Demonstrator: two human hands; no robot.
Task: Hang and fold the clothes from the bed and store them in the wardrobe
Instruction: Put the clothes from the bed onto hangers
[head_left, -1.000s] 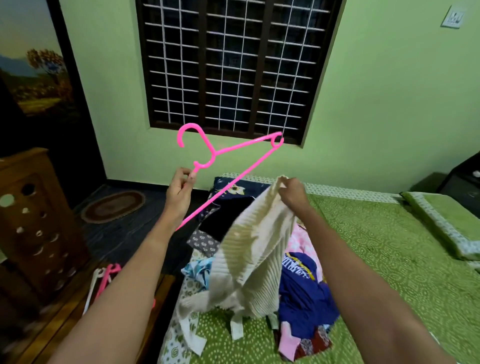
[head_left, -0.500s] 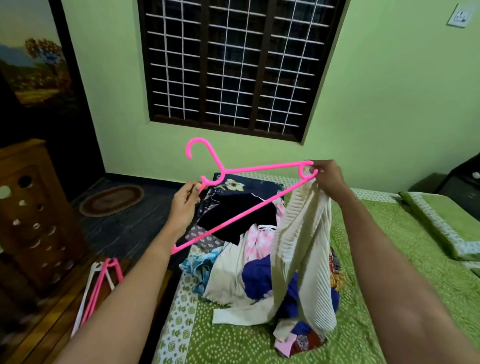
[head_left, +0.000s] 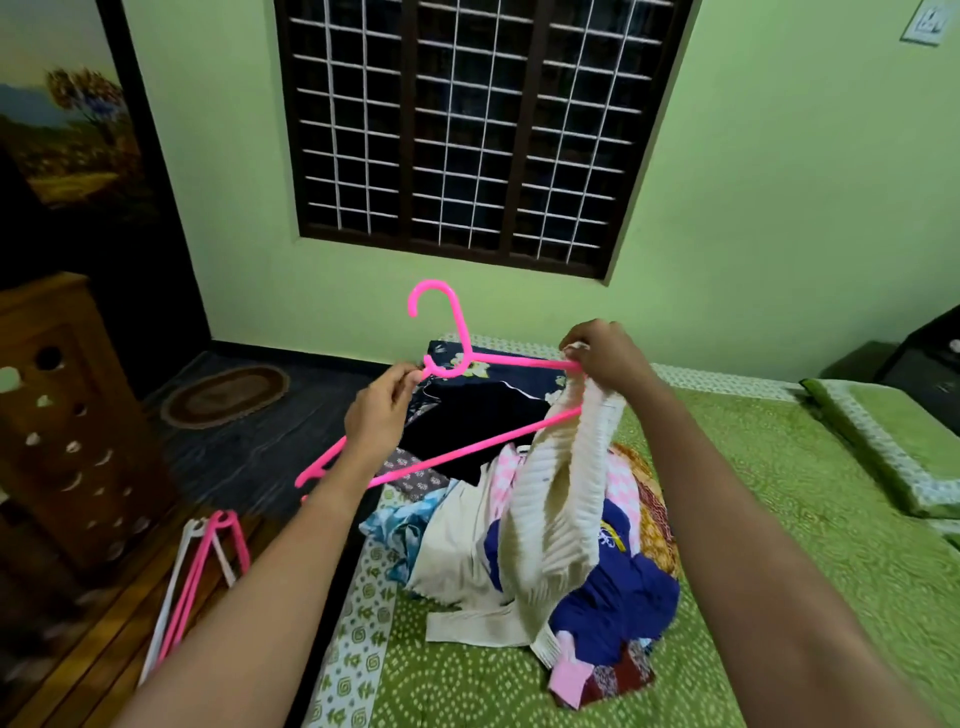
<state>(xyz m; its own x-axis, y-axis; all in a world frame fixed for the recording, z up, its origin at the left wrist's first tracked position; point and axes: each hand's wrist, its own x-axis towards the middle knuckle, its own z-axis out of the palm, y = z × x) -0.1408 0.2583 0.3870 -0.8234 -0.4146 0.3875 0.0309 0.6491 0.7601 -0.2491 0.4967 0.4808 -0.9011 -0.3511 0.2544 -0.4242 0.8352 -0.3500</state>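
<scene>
My left hand (head_left: 378, 415) grips a pink plastic hanger (head_left: 447, 332) just below its hook, holding it up over the bed. At the hanger's right shoulder my right hand (head_left: 602, 351) pinches the top of a cream ribbed garment (head_left: 558, 514), and the cloth is partly drawn over that arm of the hanger. The rest of the garment hangs down onto a heap of mixed clothes (head_left: 623, 592) lying on the green patterned bedspread (head_left: 779, 571). The wardrobe is not in view.
Spare pink and white hangers (head_left: 205, 566) lean at the bedside on the wooden floor at the left. A carved wooden cabinet (head_left: 62, 426) stands further left, an oval mat (head_left: 223, 395) lies beyond. A barred window (head_left: 467, 130) faces me; a pillow (head_left: 893, 447) lies right.
My right hand lifted the cream garment from the heap up to the hanger's right end and is drawing it over that arm. My left hand tilted the hanger more level.
</scene>
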